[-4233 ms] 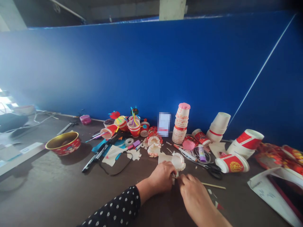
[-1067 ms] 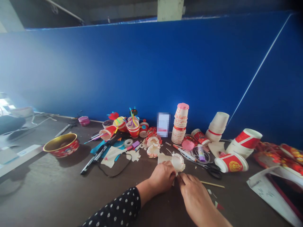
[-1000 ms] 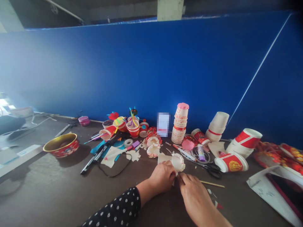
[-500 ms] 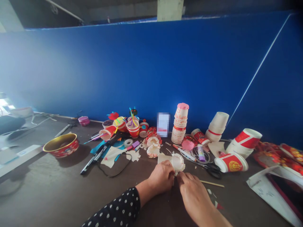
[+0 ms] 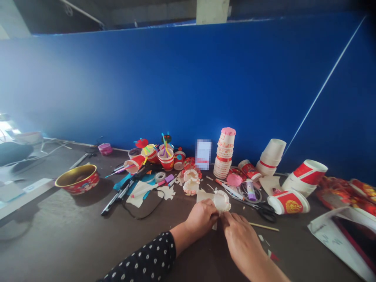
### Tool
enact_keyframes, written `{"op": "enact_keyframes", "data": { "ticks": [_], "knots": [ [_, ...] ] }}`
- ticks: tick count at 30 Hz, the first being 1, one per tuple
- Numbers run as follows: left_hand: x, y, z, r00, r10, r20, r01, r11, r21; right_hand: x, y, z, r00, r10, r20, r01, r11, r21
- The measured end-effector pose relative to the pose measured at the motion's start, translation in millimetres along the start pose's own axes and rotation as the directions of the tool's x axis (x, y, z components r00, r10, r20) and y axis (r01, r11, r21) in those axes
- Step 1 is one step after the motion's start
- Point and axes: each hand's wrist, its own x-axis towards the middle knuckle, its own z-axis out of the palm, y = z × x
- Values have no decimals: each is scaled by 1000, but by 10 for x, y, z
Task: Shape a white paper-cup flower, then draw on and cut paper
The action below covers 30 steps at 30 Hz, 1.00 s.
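Observation:
My left hand (image 5: 202, 217) is closed, its fingertips pinching the near edge of a white cut paper piece (image 5: 221, 200). That piece has a round middle with a ragged, fringed rim. Opposite it, my right hand (image 5: 242, 241) has its fingers bent together at the same edge, and the two hands almost touch. What exactly lies between the fingertips is hidden. A flat scrap of white paper (image 5: 202, 195) shows just behind my left knuckles. Beyond are fringed paper rounds (image 5: 191, 186). A thin wooden stick (image 5: 266, 226) lies right of my right hand.
Black scissors (image 5: 266, 213), a purple glue stick (image 5: 250, 190) and a tipped red-and-white paper cup (image 5: 289, 203) lie to the right. A tall cup stack (image 5: 223, 156) stands behind. Pens (image 5: 116, 199) and a gold-lined red bowl (image 5: 78, 180) are leftward. A blue partition (image 5: 176, 86) closes off the back.
Both hands stay together at the paper piece, with only a slight shift of the fingers. The whole view has moved a little.

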Motion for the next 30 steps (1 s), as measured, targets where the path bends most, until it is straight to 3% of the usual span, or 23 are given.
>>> {"op": "enact_keyframes", "data": {
  "ticks": [9,17,23,30],
  "knots": [
    [21,63,-23,1000,-7,8,6,992,127,-106,77,37,988,-91,-128,93,996,7],
    [19,80,-27,1000,-25,11,22,984,177,-37,23,56,999,-32,-44,33,999,6],
    [-1,71,-17,1000,-13,-25,16,994,110,-17,31,45,1000,-11,9,11,1000,15],
    [19,36,5,1000,6,-22,-4,996,90,-12,33,48,1000,-4,0,4,1000,16]
  ]
}}
